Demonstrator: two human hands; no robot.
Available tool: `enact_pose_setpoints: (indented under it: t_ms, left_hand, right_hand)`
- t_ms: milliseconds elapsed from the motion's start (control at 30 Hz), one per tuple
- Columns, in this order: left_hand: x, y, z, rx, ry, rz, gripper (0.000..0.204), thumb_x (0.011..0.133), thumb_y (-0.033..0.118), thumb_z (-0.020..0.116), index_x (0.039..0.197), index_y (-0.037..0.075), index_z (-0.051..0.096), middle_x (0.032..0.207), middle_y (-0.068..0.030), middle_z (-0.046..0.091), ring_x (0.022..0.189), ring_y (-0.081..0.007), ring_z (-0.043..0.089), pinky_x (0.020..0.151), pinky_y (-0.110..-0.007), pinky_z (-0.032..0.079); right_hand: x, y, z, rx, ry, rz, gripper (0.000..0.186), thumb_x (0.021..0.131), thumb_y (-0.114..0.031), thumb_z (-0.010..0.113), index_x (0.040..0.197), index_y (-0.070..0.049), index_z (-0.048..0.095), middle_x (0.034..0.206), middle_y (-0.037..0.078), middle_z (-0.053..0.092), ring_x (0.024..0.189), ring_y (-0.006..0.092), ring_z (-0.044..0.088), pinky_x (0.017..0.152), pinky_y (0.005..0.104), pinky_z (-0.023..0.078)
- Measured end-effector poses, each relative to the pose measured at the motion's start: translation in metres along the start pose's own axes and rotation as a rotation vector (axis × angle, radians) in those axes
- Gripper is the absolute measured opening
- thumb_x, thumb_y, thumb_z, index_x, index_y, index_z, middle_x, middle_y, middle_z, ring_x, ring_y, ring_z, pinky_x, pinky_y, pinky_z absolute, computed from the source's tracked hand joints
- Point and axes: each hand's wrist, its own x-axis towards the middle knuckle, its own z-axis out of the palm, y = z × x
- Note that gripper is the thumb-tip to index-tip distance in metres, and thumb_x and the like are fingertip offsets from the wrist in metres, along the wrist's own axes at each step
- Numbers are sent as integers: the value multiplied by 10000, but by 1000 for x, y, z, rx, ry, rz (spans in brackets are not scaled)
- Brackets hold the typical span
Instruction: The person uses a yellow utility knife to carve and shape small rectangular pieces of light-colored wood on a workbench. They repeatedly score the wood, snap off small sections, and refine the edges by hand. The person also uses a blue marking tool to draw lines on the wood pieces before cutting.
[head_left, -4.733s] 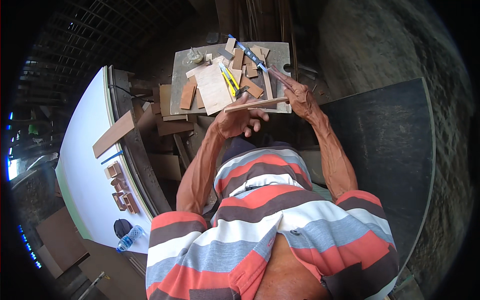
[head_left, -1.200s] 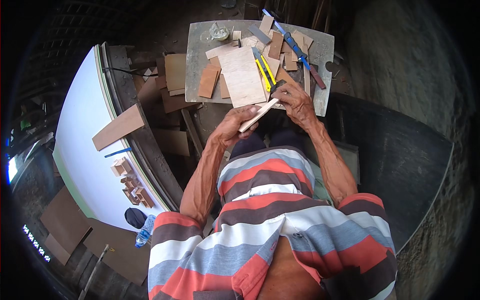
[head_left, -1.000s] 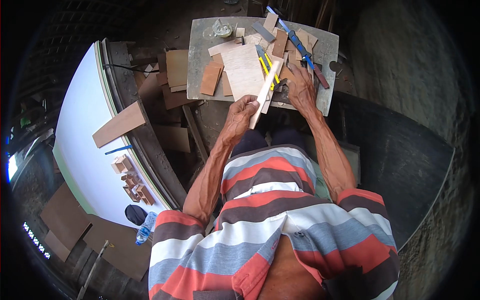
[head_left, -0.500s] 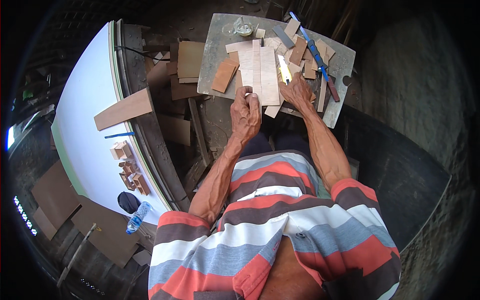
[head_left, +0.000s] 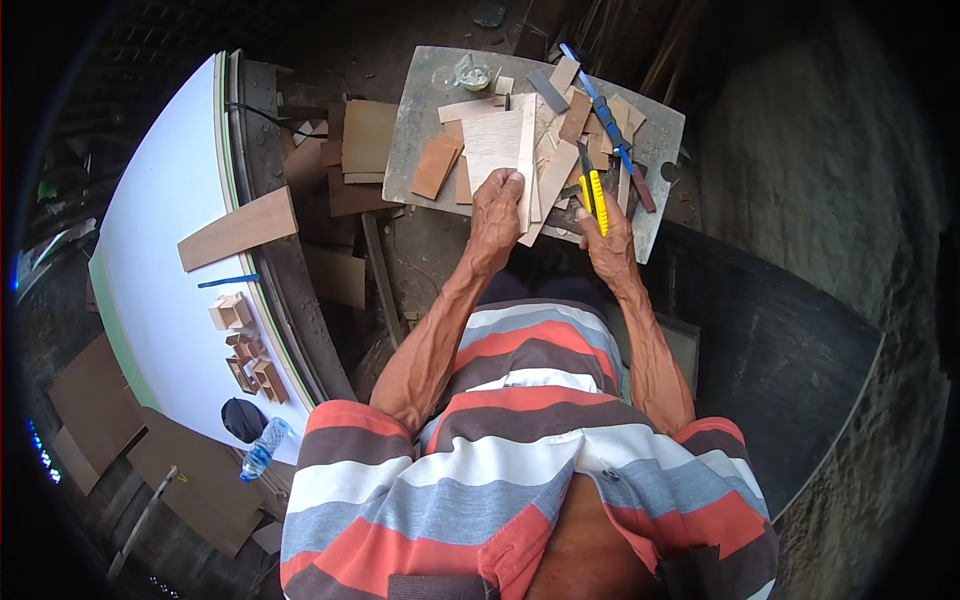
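Observation:
My left hand (head_left: 497,212) is closed on a narrow pale wood strip (head_left: 527,150), thumb on top. A wider piece of pale thin wood (head_left: 490,138) lies beside the strip, reaching under my fingers; whether I grip it too is unclear. My right hand (head_left: 611,248) is wrapped round a yellow utility knife (head_left: 595,200). Its dark blade points away from me, above the loose wood pieces and apart from the strip. Both hands are over the near edge of a small grey worktable (head_left: 425,112).
Thin wood offcuts (head_left: 436,166) and a long blue-and-black tool (head_left: 605,115) lie on the worktable, with a small bowl (head_left: 472,74) at its far side. Left, a white board (head_left: 165,200) bears a brown plank (head_left: 240,229), small wooden boxes (head_left: 255,365) and a plastic bottle (head_left: 264,449).
My right hand has drawn back toward me, lifting the knife clear of the wood. The strip in my left hand has separated from the pale piece on its right and is tilted slightly.

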Motion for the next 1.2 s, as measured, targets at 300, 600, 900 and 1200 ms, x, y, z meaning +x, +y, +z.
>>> enact_pose_setpoints:
  t_ms: [300, 600, 900, 1200]
  left_hand:
    - [-13, 47, 34, -169, -147, -87, 196, 1026, 227, 462, 970, 76, 575, 625, 17, 495, 433, -70, 415, 358, -231, 292]
    - [-16, 52, 34, -117, -247, 50, 209, 1035, 256, 489, 1030, 70, 582, 668, 27, 527, 490, -34, 426, 413, -201, 328]
    - [-12, 43, 31, 51, -320, 363, 179, 985, 174, 599, 1090, 30, 581, 879, -22, 640, 741, -62, 587, 570, -204, 452]
    - [-2, 89, 7, 143, -552, 237, 236, 963, 201, 600, 1086, 17, 678, 991, -71, 700, 949, -149, 648, 765, -285, 487]
  right_hand:
    - [-28, -55, -1, -21, 91, -161, 211, 1024, -243, 523, 1078, -41, 556, 776, -9, 506, 656, 63, 445, 599, 225, 402]
    - [-34, -69, 0, 135, 28, -181, 302, 1042, -298, 475, 1116, -20, 571, 722, -16, 466, 617, 56, 407, 564, 208, 346]
    - [-27, -59, 12, 43, 237, -91, 186, 882, -150, 710, 996, -3, 698, 780, 57, 691, 698, 105, 626, 637, 270, 498]
    - [-34, -36, -29, 147, 191, 13, 194, 939, -158, 650, 1043, 4, 673, 723, 28, 658, 671, 94, 607, 615, 259, 490]
